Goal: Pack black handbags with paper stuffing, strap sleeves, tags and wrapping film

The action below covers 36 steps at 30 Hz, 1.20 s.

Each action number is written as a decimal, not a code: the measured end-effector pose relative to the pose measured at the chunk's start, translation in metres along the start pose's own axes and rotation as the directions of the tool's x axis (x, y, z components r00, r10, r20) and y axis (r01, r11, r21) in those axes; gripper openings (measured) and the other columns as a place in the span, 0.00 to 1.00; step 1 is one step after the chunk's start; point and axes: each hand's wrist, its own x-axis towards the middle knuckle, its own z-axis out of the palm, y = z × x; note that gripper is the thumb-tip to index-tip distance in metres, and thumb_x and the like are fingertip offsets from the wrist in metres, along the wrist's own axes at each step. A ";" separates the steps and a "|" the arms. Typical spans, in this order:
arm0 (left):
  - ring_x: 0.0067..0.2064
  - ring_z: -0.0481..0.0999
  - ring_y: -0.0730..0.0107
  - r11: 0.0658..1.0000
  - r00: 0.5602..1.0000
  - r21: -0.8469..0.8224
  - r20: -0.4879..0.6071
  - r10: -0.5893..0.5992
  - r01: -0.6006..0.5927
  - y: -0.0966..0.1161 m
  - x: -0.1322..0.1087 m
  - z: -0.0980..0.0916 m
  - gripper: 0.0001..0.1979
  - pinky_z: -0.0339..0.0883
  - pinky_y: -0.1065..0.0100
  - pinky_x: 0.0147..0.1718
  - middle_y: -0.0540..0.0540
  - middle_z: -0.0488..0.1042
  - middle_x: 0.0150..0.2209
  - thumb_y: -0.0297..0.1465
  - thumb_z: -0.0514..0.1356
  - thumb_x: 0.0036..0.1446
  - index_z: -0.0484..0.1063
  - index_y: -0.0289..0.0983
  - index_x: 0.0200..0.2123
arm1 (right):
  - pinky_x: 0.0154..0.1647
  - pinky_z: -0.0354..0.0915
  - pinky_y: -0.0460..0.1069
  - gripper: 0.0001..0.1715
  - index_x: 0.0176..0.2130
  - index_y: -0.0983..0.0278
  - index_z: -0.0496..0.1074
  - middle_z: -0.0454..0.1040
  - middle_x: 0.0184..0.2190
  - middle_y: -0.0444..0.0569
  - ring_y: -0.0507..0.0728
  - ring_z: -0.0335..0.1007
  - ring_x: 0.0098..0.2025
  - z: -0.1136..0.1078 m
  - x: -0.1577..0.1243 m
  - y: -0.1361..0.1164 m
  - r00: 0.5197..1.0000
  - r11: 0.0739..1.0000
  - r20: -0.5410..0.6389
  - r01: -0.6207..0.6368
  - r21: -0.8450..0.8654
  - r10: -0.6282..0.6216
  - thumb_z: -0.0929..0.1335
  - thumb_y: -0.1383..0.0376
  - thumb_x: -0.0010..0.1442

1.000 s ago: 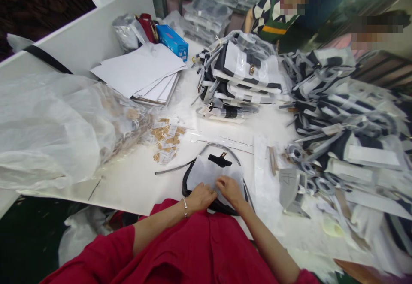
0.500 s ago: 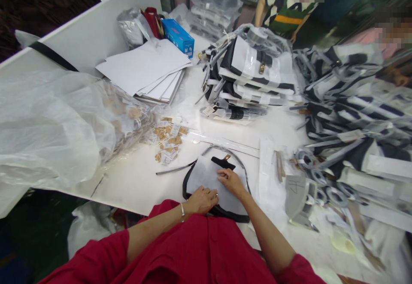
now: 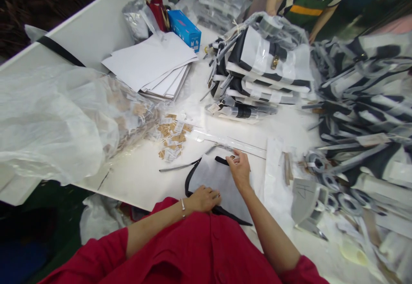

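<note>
A black handbag (image 3: 206, 173) lies in front of me, its front covered by a pale translucent sheet. My left hand (image 3: 205, 199) rests on the lower part of the sheet, fingers lying flat. At the top of the bag, my right hand (image 3: 240, 169) has thumb and fingers closed around the end of a short black tab (image 3: 221, 160). The metal clasp on that tab is mostly hidden by my fingers. A thin grey-wrapped strap (image 3: 180, 166) trails from the bag to the left.
Small brown tags (image 3: 174, 138) lie beyond the bag, beside a large plastic bag (image 3: 58, 116). White sheets (image 3: 154, 61) and a blue box (image 3: 185, 28) stand behind. Wrapped handbags (image 3: 267, 61) are stacked at the back; more heap up right, near tape rolls (image 3: 349, 202). A co-worker (image 3: 305, 9) stands opposite.
My right hand has moved up and right from the sheet onto the black tab, covering its clasp. My left hand stays on the bag. The view has shifted slightly.
</note>
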 end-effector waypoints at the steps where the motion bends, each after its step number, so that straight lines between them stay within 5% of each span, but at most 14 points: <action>1: 0.48 0.75 0.59 0.998 1.000 -0.058 0.026 0.010 -0.009 0.000 0.000 -0.007 0.19 0.68 0.63 0.41 0.41 0.73 0.52 0.40 0.55 0.63 0.63 0.42 0.56 | 0.40 0.69 0.53 0.23 0.45 0.64 0.74 0.75 0.38 0.51 0.53 0.68 0.28 0.001 0.000 0.002 0.998 0.999 0.048 -0.040 0.022 0.039 0.68 0.54 0.54; 6: 0.44 0.78 0.59 0.981 0.990 -0.135 -0.001 -0.140 0.139 -0.004 0.020 -0.035 0.24 0.71 0.64 0.38 0.35 0.67 0.57 0.42 0.50 0.66 0.58 0.37 0.60 | 0.38 0.72 0.54 0.21 0.40 0.63 0.76 0.79 0.33 0.49 0.58 0.75 0.33 0.005 0.001 0.016 0.964 0.965 0.202 -0.207 0.164 0.173 0.69 0.53 0.52; 10: 0.42 0.79 0.55 0.979 0.979 0.015 -0.035 -0.201 0.201 -0.014 0.050 -0.024 0.27 0.73 0.61 0.36 0.28 0.58 0.63 0.39 0.55 0.63 0.57 0.36 0.63 | 0.36 0.73 0.54 0.21 0.40 0.63 0.77 0.80 0.30 0.48 0.59 0.77 0.32 -0.002 0.008 0.016 0.937 0.943 0.279 -0.271 0.194 0.212 0.69 0.53 0.52; 14: 0.39 0.79 0.57 0.966 0.967 0.056 -0.041 -0.251 0.253 -0.021 0.065 -0.001 0.25 0.73 0.61 0.34 0.29 0.62 0.61 0.37 0.58 0.61 0.62 0.36 0.59 | 0.46 0.70 0.57 0.14 0.36 0.60 0.79 0.81 0.37 0.48 0.60 0.76 0.38 -0.015 0.010 0.007 0.964 1.000 0.267 0.003 0.011 -0.006 0.69 0.55 0.56; 18: 0.39 0.78 0.59 0.961 0.959 0.012 -0.073 -0.276 0.277 -0.023 0.064 0.008 0.24 0.72 0.62 0.34 0.33 0.64 0.60 0.35 0.59 0.60 0.62 0.38 0.59 | 0.52 0.67 0.57 0.12 0.38 0.58 0.79 0.80 0.39 0.49 0.60 0.74 0.45 -0.025 -0.018 0.004 0.910 0.953 0.341 0.285 -0.103 -0.235 0.67 0.58 0.61; 24: 0.43 0.75 0.56 0.963 0.959 -0.024 -0.088 -0.268 0.267 -0.021 0.053 0.009 0.19 0.73 0.60 0.37 0.37 0.70 0.50 0.34 0.57 0.62 0.66 0.37 0.55 | 0.49 0.69 0.54 0.15 0.40 0.60 0.78 0.80 0.39 0.50 0.58 0.75 0.43 -0.035 -0.072 0.019 0.900 0.933 0.328 0.341 -0.113 -0.288 0.63 0.59 0.66; 31: 0.44 0.74 0.59 0.967 0.967 -0.015 -0.018 -0.253 0.253 -0.024 0.046 0.000 0.14 0.72 0.60 0.43 0.40 0.73 0.44 0.36 0.57 0.62 0.69 0.35 0.47 | 0.48 0.69 0.54 0.13 0.38 0.61 0.76 0.79 0.38 0.51 0.58 0.75 0.43 -0.031 -0.090 0.023 0.889 0.912 0.308 0.391 -0.122 -0.340 0.62 0.64 0.65; 36: 0.48 0.73 0.58 0.984 0.985 -0.029 -0.007 -0.175 0.175 -0.021 0.035 -0.012 0.18 0.69 0.60 0.49 0.40 0.73 0.45 0.40 0.60 0.60 0.68 0.34 0.48 | 0.46 0.71 0.52 0.11 0.38 0.61 0.74 0.78 0.38 0.50 0.56 0.74 0.43 -0.028 -0.102 0.028 0.869 0.893 0.241 0.449 -0.022 -0.431 0.62 0.67 0.65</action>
